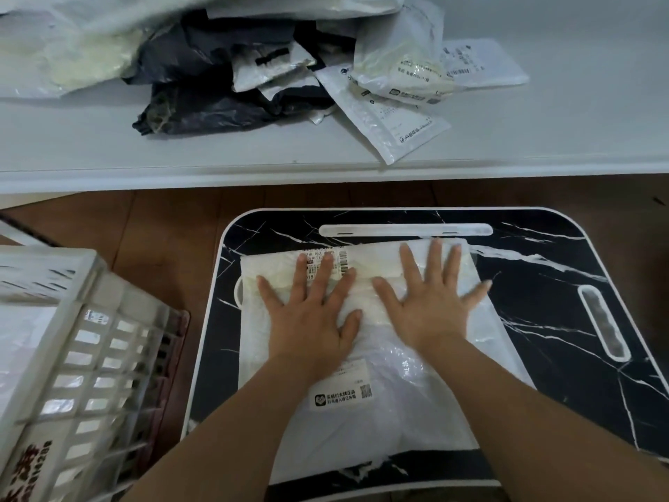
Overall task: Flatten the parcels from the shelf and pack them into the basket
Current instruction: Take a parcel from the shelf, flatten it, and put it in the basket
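Note:
A large white plastic parcel (380,422) with a printed label lies on a black marble-pattern lap table (564,320). My left hand (311,317) presses flat on its upper left part, fingers spread, over the shipping label. My right hand (430,306) presses flat on its upper right part, fingers spread too. Neither hand grips anything. The white slatted basket (94,342) stands at the left, with white parcels inside. A heap of white and black parcels (231,70) lies on the white shelf (108,146) behind the table.
A white padded mailer (383,114) reaches the shelf's front edge. A flat labelled parcel (481,63) lies at the heap's right. Brown wooden floor (163,226) shows between shelf, basket and table. The table has a slot (405,230) at its far side and a cup recess (602,320).

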{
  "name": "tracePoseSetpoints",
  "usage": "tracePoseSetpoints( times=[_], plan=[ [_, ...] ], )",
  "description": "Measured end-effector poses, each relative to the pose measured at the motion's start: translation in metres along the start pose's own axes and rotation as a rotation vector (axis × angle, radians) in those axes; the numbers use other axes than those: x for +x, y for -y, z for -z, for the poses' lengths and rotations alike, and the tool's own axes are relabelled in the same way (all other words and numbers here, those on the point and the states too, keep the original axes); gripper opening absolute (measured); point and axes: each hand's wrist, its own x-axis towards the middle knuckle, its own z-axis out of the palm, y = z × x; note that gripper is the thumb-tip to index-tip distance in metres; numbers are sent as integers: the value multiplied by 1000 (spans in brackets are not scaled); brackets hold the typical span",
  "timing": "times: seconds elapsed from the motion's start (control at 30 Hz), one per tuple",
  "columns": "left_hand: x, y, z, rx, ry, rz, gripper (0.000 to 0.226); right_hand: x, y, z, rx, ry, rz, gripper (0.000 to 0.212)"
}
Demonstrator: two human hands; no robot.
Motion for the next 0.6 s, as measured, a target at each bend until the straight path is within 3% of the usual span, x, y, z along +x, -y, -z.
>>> tracePoseSetpoints(
  times=[0.07,0.27,0.47,0.6],
  plan=[
    [2,0,0,2,8,-2,63,-22,-5,-1,20,60,-35,86],
    [2,2,0,14,-14,-44,63,-99,-17,-12,-22,256,110,115],
    [-45,3,0,-1,5,-106,72,-99,-16,-10,-58,276,113,117],
    [-88,-1,-3,29,109,-132,84,-102,-16,-3,-81,353,142,114]
  ],
)
